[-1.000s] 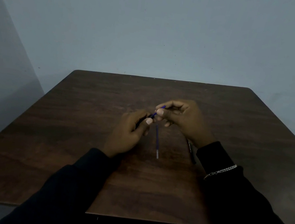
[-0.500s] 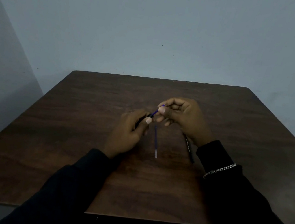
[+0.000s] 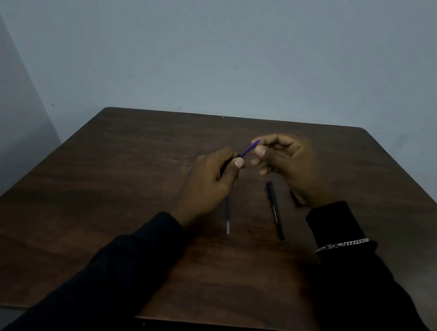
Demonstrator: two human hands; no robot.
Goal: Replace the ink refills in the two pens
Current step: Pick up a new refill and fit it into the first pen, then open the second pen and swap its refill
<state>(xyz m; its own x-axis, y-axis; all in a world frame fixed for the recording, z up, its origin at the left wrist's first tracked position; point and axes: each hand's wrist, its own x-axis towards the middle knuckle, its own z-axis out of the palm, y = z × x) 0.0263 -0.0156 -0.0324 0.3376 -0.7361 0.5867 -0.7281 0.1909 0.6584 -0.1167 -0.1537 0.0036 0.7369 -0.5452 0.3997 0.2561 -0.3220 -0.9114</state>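
Fingertips (image 3: 259, 151) of the right hand (image 3: 287, 166) pinch the far end of a thin blue refill (image 3: 250, 148), thumb against forefinger, with the other fingers loosely curled and holding nothing. The near end of it meets the mouth of a dark pen barrel (image 3: 223, 169). The left hand (image 3: 209, 183) wraps that barrel in curled fingers, its thumb pressed near the opening. Both parts are raised above the table (image 3: 121, 208). Whether the tube is going in or coming out cannot be told from this view.

It will likely handle as a very light, narrow plastic tube, stiff along its length but quick to bow or kink if pushed off-axis (and smooth enough to slip in a slack pinch). A hold close to the barrel mouth, kept in line with it, looks safest.

Below the hands 1 loose refill (image 3: 228, 214) lies on the wood, pale at its near end. To its right, not touching it, lies 1 black pen (image 3: 275, 210). A chain bracelet (image 3: 343, 244) sits on the right sleeve.
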